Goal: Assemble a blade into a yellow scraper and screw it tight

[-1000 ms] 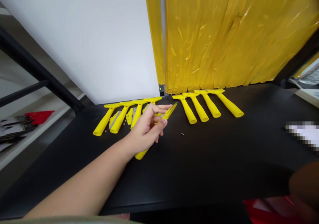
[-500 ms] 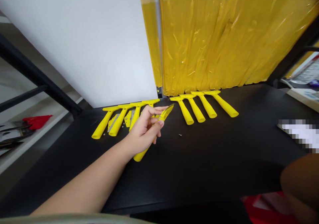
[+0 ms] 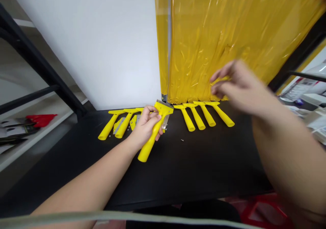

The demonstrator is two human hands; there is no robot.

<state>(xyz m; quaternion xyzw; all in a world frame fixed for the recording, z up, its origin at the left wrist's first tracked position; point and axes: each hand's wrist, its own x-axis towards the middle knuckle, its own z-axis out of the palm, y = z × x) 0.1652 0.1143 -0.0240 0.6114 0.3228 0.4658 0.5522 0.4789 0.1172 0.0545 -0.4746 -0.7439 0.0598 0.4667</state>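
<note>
My left hand (image 3: 149,122) is closed around the neck of a yellow scraper (image 3: 149,144), whose wide head with a metal edge points up and away. Just beyond those fingers, a grey blade with small hardware (image 3: 165,123) shows partly; whether it is held or lying there is unclear. My right hand (image 3: 233,83) hangs in the air to the right, blurred, its bent fingers apart and nothing visible in them. Below it stands a row of yellow handles (image 3: 198,117). A small screw (image 3: 182,140) lies on the black tabletop (image 3: 203,164).
More yellow handles (image 3: 122,125) lie at the back left, with yellow plates and blades (image 3: 118,125) and tiny nuts among them. A white panel (image 3: 102,45) and a yellow-wrapped panel (image 3: 203,45) rise behind. Black frame bars (image 3: 43,62) stand left. A red stool (image 3: 262,208) is below the front edge.
My left hand has turned the scraper so its flat face shows instead of its edge. My right hand has risen from the lower right into the air above the right-hand row.
</note>
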